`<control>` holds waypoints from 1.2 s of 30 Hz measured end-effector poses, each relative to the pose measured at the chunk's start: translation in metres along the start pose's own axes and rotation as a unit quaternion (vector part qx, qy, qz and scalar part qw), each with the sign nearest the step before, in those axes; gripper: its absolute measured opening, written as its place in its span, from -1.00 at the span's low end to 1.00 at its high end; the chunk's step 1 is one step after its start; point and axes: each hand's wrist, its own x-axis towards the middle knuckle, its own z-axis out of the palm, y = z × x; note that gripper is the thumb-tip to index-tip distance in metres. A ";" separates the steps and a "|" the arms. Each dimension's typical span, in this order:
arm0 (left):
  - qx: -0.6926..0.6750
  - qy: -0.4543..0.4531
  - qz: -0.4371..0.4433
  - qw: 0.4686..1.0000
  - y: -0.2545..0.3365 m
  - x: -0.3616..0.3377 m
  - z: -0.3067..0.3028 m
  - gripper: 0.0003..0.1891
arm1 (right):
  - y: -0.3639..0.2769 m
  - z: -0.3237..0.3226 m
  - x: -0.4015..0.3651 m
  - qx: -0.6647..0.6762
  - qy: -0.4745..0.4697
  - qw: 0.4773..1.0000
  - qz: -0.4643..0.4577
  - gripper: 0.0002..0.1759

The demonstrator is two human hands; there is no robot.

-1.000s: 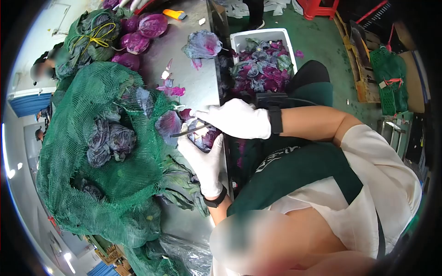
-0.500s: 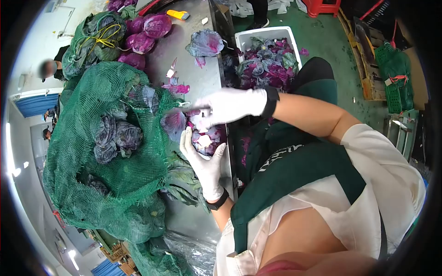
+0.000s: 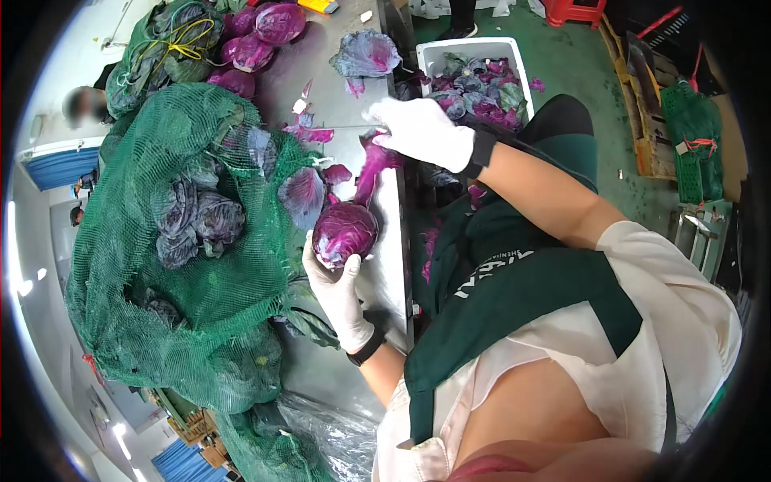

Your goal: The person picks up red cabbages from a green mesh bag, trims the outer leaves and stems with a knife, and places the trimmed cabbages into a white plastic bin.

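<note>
A red cabbage (image 3: 345,233), purple and glossy with its outer leaves off, rests on the metal table (image 3: 321,394). My left hand (image 3: 337,293) in a white glove grips it from the near side, thumb and fingers around it. My right hand (image 3: 426,132), also gloved, is closed on a strip of purple cabbage leaf (image 3: 373,167) that stretches up from the cabbage. Whether the right hand holds anything else is hidden. Loose outer leaf (image 3: 302,198) and purple scraps (image 3: 309,132) lie beside the cabbage.
A green mesh sack (image 3: 241,313) with untrimmed cabbages (image 3: 197,221) fills the left side. Peeled cabbages (image 3: 279,24) sit at the far end. A white bin (image 3: 526,80) of leaves stands on the floor beyond the table edge. Another person (image 3: 84,106) is at far left.
My right hand has moved up and away from the cabbage, drawing out a leaf strip. The cabbage has been turned, its pale cut base no longer facing up. My left hand stays on it.
</note>
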 end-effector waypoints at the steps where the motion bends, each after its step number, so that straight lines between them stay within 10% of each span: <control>1: 0.017 0.007 0.011 1.000 -0.003 0.002 -0.001 -0.11 | -0.006 -0.004 -0.003 -0.010 0.035 0.999 -0.005 -0.56; 5: 0.037 0.009 0.017 0.999 0.001 0.002 0.005 -0.13 | -0.060 -0.004 -0.021 0.257 -0.065 0.960 -0.090 -0.44; 10: 0.083 0.004 0.034 0.996 0.006 -0.002 0.016 -0.04 | -0.075 -0.007 -0.016 0.201 -0.237 0.950 -0.027 -0.37; 18: 0.319 -0.012 0.170 0.932 0.007 -0.004 0.031 -0.06 | -0.053 -0.003 -0.028 0.266 -0.206 0.942 0.009 -0.73; 27: 0.251 0.012 0.099 0.963 0.006 -0.010 0.019 -0.04 | -0.029 -0.001 -0.020 0.144 -0.125 0.978 0.088 -0.72; 31: 0.284 -0.003 0.114 0.952 0.009 -0.010 0.019 -0.01 | -0.059 -0.011 -0.021 0.215 -0.235 0.944 0.081 -0.30; 36: 0.465 -0.005 0.214 0.859 0.022 -0.004 0.037 -0.07 | -0.061 0.029 -0.028 0.282 -0.191 0.936 0.084 -0.57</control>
